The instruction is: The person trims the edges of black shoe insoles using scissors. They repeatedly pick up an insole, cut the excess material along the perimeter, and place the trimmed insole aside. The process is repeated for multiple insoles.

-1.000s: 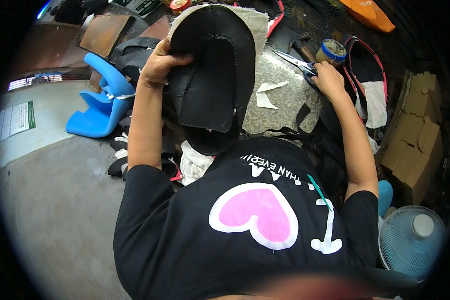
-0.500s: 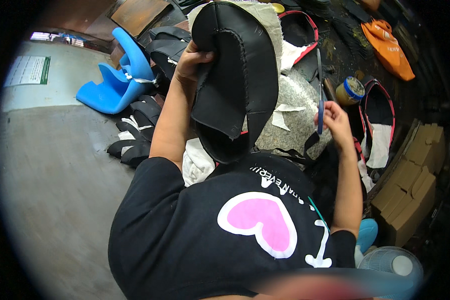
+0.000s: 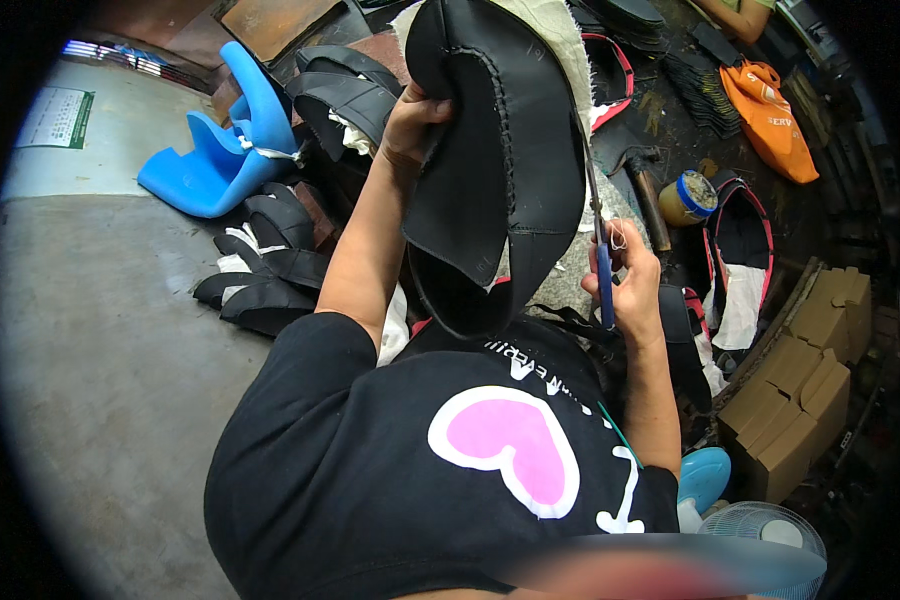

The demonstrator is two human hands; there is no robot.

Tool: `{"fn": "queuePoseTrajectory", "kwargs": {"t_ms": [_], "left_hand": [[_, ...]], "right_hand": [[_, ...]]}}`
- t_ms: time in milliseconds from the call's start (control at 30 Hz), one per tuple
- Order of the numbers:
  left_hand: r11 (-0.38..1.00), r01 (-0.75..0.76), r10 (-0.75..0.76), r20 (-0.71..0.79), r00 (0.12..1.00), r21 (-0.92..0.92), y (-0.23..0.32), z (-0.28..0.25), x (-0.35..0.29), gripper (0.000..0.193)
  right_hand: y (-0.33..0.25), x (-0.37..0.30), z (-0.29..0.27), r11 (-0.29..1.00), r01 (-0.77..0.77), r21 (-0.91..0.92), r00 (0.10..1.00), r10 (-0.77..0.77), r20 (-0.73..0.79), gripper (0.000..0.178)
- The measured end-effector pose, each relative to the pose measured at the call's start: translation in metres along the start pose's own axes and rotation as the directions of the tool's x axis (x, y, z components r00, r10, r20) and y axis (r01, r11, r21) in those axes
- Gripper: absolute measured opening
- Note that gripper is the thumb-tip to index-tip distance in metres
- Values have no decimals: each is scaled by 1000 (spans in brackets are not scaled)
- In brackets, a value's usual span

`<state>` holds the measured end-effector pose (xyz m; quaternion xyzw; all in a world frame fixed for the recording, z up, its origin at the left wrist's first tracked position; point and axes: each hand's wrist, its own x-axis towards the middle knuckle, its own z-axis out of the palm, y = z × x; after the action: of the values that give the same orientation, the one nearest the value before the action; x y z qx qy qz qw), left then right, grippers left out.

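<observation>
The left hand (image 3: 417, 127) pinches the left edge of a black shoe upper (image 3: 545, 130), thumb lying on its near face and the other fingers out of sight behind. The upper is held up in front of the person's chest, over a speckled stone slab (image 3: 571, 284); a coarse stitched seam curves down its middle, and one lower flap hangs to a point. Off-white lining cloth (image 3: 566, 32) shows behind its top and right edge, frayed along the border.

The right hand (image 3: 630, 278) is curled around the blue handles of a pair of scissors (image 3: 604, 268) — blades pointing up, seen nearly edge-on, just beside the upper's right edge. Whether the blades are parted or touch the cloth, I cannot tell.

Right of the scissors, a hammer (image 3: 649, 200) lies near a blue-rimmed jar (image 3: 682, 203), with a red-edged black upper (image 3: 738, 225) next to it. An orange bag (image 3: 767, 120) is farther off, and cardboard boxes (image 3: 800, 390) stand at the lower right. On the left are more black uppers (image 3: 342, 92) and a blue foam piece (image 3: 220, 165) — tied with white string (image 3: 270, 154).
</observation>
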<state>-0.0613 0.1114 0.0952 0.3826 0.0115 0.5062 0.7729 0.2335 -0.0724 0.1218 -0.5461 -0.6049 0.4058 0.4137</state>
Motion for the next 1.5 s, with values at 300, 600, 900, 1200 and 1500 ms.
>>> {"fn": "queuePoseTrajectory", "kwargs": {"t_ms": [300, 600, 900, 1200, 1500], "left_hand": [[996, 62, -61, 19, 998, -57, 3, 15, 3, 53], [988, 150, -151, -12, 988, -34, -2, 23, 5, 54], [970, 243, -243, -5, 970, 12, -3, 27, 3, 56], [899, 413, -426, 69, 902, 145, 4, 20, 3, 58], [810, 481, -512, 3, 859, 337, 9, 22, 1, 55]], "right_hand": [[7, -12, 4, 966, -61, 252, 998, 58, 21, 54], [6, -8, -1, 982, -20, 190, 1000, 17, 16, 57], [7, -8, -7, 981, 61, 182, 997, -68, 30, 57], [8, -14, -20, 960, -64, 272, 992, 32, 123, 60], [8, -15, -35, 973, -78, 216, 979, 34, 202, 66]]}}
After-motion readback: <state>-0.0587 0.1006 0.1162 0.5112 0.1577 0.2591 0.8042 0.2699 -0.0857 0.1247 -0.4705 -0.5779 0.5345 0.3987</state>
